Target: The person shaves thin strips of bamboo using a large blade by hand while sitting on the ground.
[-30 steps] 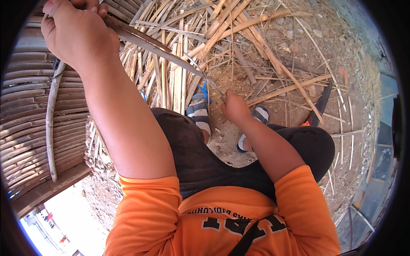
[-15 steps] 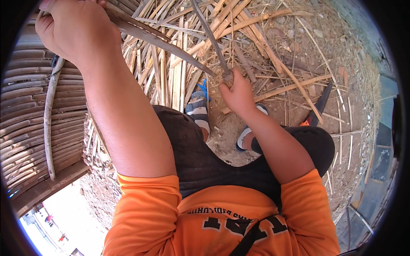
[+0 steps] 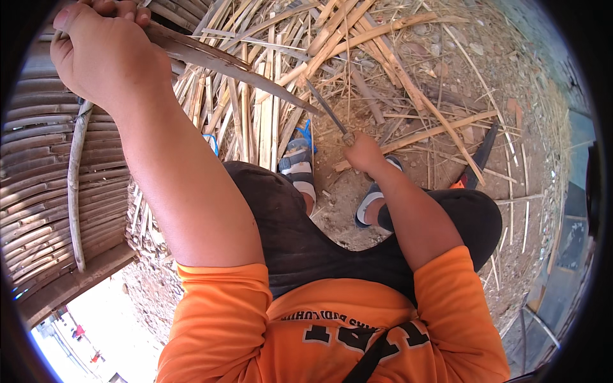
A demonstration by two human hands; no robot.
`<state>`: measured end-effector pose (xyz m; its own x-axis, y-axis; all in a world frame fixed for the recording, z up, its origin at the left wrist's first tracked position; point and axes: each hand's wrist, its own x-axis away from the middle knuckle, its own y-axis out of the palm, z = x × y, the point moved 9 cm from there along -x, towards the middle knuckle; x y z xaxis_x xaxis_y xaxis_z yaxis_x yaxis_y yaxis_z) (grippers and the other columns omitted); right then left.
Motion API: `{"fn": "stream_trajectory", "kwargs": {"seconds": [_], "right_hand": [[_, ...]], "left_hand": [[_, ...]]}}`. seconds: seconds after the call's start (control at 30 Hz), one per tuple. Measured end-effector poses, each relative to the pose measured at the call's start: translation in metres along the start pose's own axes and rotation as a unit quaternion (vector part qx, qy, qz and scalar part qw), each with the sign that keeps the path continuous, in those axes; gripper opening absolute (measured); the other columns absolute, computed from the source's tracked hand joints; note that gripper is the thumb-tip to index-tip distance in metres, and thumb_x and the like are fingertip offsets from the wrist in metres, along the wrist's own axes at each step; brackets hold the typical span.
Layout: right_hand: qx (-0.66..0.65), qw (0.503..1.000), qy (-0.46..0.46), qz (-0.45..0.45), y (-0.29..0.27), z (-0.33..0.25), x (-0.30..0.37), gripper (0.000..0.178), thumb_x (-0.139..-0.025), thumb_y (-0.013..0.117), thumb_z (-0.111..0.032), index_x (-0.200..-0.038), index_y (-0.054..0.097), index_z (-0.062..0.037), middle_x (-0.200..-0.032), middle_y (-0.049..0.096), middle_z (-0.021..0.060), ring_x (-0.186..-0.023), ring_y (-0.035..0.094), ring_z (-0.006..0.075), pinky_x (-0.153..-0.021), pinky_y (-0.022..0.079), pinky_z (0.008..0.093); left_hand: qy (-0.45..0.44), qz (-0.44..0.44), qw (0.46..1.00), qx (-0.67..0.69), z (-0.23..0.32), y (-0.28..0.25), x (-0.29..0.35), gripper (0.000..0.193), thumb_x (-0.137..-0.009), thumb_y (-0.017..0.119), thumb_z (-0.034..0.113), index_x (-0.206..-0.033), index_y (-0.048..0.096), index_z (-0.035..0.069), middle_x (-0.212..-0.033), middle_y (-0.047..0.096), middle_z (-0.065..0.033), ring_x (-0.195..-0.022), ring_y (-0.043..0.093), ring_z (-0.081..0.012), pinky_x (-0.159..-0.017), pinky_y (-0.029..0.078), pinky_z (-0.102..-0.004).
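Wooden strip (image 3: 255, 78), long and dark, held up above the ground's left side by the left hand (image 3: 118, 57) and slanting down rightward, free end over the middle of the ground (image 3: 348, 239). Left hand with fingers curled round the strip's upper end, grip partly hidden. Right hand (image 3: 367, 153) folded tight about the handle (image 3: 348, 138) of a narrow blade (image 3: 327, 108), likewise over the middle of the ground, blade pointing up and leftward, just beside the strip's free end; cannot tell whether touching. Toward the ground's far edge, a loose heap of pale split strips (image 3: 262, 122), many crossing one another. Nearer, a pair of strapped sandals (image 3: 297, 166), with a blue cord (image 3: 308, 133) just beside the left one. Toward the ground's right edge, beyond the right knee (image 3: 466, 210), a dark tool (image 3: 487, 147) with an orange part, lying aslant. Along the ground's left edge, a slatted bamboo panel (image 3: 38, 169) with a thin pole (image 3: 75, 185) across it. Below, dark trousers (image 3: 268, 210) and an orange shirt (image 3: 223, 319)
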<state>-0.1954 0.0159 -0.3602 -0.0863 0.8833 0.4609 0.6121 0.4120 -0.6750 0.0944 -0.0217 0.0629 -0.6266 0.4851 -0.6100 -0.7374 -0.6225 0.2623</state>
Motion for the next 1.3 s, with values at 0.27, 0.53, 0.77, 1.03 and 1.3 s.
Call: {"fn": "stream_trajectory", "kwargs": {"seconds": [0.27,0.53,0.77,1.03,1.3], "right_hand": [[-0.347,0.933,0.039,0.091,-0.072,-0.026,0.015,0.031,-0.084,0.069,-0.018,-0.108,0.062,0.0015,-0.083,0.067,0.0156,-0.066,0.065,0.0261,-0.062,0.052,0.0385],[-0.570,0.786,0.071,0.229,-0.165,-0.047,0.038,0.045,-0.091,0.076,-0.037,-0.109,0.053,-0.0027,-0.088,0.063,0.0104,-0.052,0.052,0.0135,-0.046,0.044,0.0311],[-0.697,0.662,0.024,0.275,-0.250,-0.024,0.044,0.038,-0.091,0.077,-0.029,-0.108,0.055,-0.0046,-0.087,0.061,0.0079,-0.057,0.049,0.0129,-0.050,0.044,0.0287],[-0.769,0.581,-0.047,0.260,-0.278,-0.039,0.056,0.014,-0.093,0.072,-0.013,-0.099,0.062,-0.0052,-0.077,0.053,0.0021,-0.062,0.047,0.0120,-0.056,0.045,0.0296],[-0.809,0.508,-0.126,0.266,-0.304,-0.038,0.070,0.017,-0.098,0.062,-0.015,-0.109,0.065,-0.0028,-0.070,0.045,-0.0023,-0.063,0.046,0.0112,-0.063,0.047,0.0274]], "left_hand": [[-0.034,0.029,0.988,0.150,0.018,-0.064,-0.048,0.023,-0.107,0.039,0.026,-0.096,0.047,0.007,-0.080,0.047,-0.0034,-0.061,0.041,-0.0163,-0.058,0.036,-0.0324],[-0.093,-0.097,0.849,0.512,0.012,-0.105,-0.069,0.015,-0.096,0.053,0.024,-0.091,0.054,0.009,-0.070,0.049,0.0005,-0.054,0.044,-0.0124,-0.053,0.038,-0.0283],[-0.131,-0.104,0.741,0.650,-0.010,-0.091,-0.059,0.010,-0.087,0.057,0.014,-0.091,0.054,0.005,-0.060,0.048,0.0048,-0.049,0.046,-0.0072,-0.051,0.041,-0.0224],[-0.163,-0.052,0.760,0.627,-0.026,-0.098,-0.056,0.015,-0.084,0.052,0.017,-0.096,0.051,0.008,-0.078,0.051,-0.0016,-0.070,0.052,-0.0155,-0.072,0.044,-0.0322],[-0.287,0.033,0.792,0.538,-0.094,-0.100,-0.055,0.049,-0.102,0.028,0.049,-0.086,0.048,0.008,-0.075,0.047,-0.0047,-0.068,0.047,-0.0200,-0.067,0.045,-0.0346]]}}
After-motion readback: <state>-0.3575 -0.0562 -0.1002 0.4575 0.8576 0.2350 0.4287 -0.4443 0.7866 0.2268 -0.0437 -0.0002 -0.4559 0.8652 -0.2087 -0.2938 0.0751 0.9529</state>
